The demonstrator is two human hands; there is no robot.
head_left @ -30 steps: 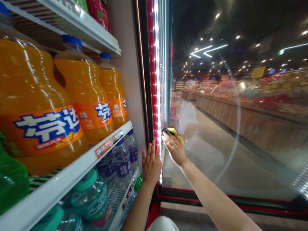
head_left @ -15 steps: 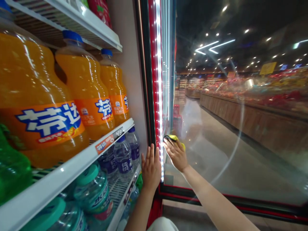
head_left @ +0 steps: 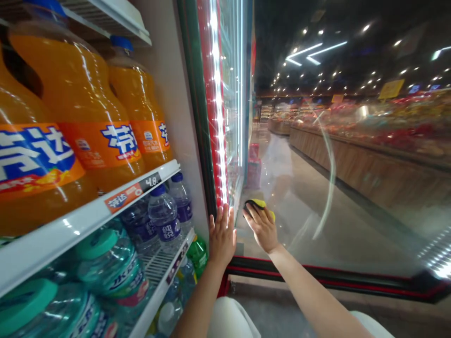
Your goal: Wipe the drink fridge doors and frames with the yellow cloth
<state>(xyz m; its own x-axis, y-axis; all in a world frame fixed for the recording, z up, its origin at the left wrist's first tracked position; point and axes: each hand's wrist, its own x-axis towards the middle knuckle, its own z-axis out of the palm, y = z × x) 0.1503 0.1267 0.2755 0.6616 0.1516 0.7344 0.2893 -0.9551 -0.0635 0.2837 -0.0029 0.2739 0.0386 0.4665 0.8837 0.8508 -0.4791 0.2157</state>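
Observation:
My right hand (head_left: 262, 227) presses a yellow and black sponge (head_left: 260, 205) flat against the inner glass of the open fridge door (head_left: 334, 188), low and near the hinge side. My left hand (head_left: 221, 237) rests with fingers spread on the door's red lit edge (head_left: 215, 117), holding nothing. Curved wipe streaks show on the glass to the right of the sponge.
Fridge shelves on the left carry large orange soda bottles (head_left: 88, 108), small water bottles (head_left: 165, 218) and teal-capped jugs (head_left: 109, 267) below. A price strip (head_left: 134, 192) fronts the shelf. Through the glass a shop aisle and wooden counters appear. The door's black and red bottom frame (head_left: 334, 279) runs low.
My right hand and the sponge slid down the glass and a little right. My left hand stayed on the door edge. My view shifted down and left.

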